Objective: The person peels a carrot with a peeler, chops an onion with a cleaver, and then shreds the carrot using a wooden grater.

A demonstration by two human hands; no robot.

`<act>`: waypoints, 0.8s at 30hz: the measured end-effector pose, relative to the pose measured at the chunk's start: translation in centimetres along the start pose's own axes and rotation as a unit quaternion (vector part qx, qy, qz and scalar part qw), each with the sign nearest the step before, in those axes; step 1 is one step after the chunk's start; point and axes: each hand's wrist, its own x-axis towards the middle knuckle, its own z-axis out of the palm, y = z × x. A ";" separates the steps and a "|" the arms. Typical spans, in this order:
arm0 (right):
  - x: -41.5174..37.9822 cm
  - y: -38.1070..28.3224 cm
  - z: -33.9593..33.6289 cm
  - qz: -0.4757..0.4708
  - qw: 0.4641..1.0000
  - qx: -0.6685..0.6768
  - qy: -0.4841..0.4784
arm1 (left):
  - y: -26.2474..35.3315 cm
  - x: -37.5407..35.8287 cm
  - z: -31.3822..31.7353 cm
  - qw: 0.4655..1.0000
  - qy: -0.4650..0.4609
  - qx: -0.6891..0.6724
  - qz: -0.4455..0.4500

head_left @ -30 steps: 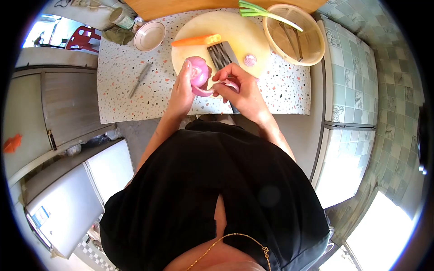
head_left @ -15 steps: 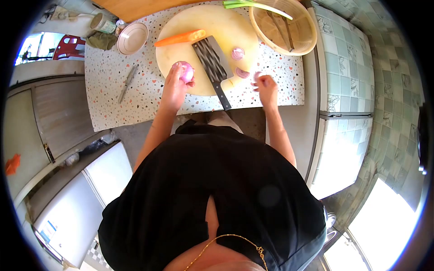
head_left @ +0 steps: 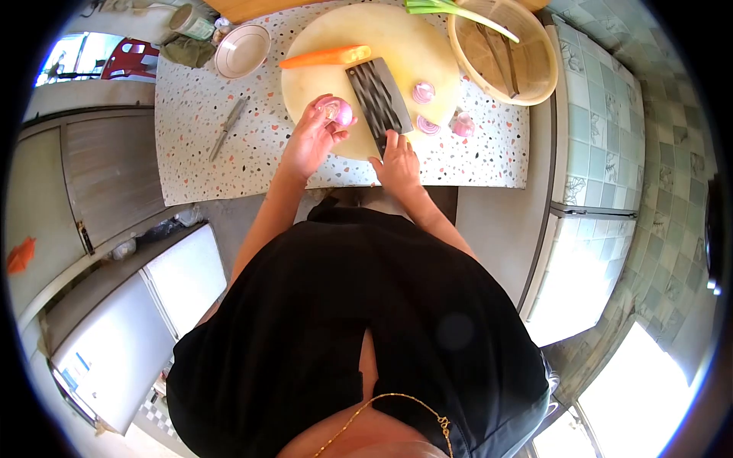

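My left hand (head_left: pixel 309 145) holds a peeled purple onion (head_left: pixel 337 111) over the left part of the round cutting board (head_left: pixel 321 30). My right hand (head_left: pixel 398 160) is closed around the handle of a cleaver (head_left: pixel 377 95), which lies flat on the board and hides most of that handle. A peeled carrot (head_left: pixel 324 56) with a cut end lies behind the onion. Two cut onion pieces sit right of the blade: one onion piece (head_left: pixel 424 92) farther back, another onion piece (head_left: pixel 427 125) nearer. Off the board's right edge, a small pinkish onion scrap (head_left: pixel 463 124) rests on the speckled tabletop.
A small knife (head_left: pixel 227 130) lies on the speckled table (head_left: pixel 183 172) at left. Behind it stands a pale bowl (head_left: pixel 243 50). At the back right, a large basin (head_left: pixel 544 80) holds chopsticks-like dark sticks (head_left: pixel 501 59), with a green onion (head_left: pixel 466 17) across its rim.
My right hand has moved left from beside the board onto the cleaver's handle. The pinkish onion scrap now lies on the table where that hand was. My left hand still holds the onion.
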 end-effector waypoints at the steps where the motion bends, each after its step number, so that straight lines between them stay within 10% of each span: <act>1: 0.3 -0.2 0.5 0.016 1.000 -0.003 -0.015 | 0.2 0.0 -0.2 0.999 0.016 0.050 0.011; 9: 0.7 -0.8 -3.8 0.098 0.988 0.119 0.027 | -1.9 2.1 -4.4 0.896 0.165 0.410 0.040; 11: 0.1 -0.8 -4.9 0.103 0.975 0.195 0.018 | -3.1 3.2 -5.5 0.756 0.170 0.581 0.248; 17: -2.4 -2.7 -7.3 0.097 0.950 0.282 0.092 | -3.1 2.5 -3.2 0.539 0.103 0.756 0.356; 24: -1.7 -1.7 -7.0 0.061 0.955 0.267 0.113 | -4.4 0.4 -5.4 0.602 0.060 0.719 0.342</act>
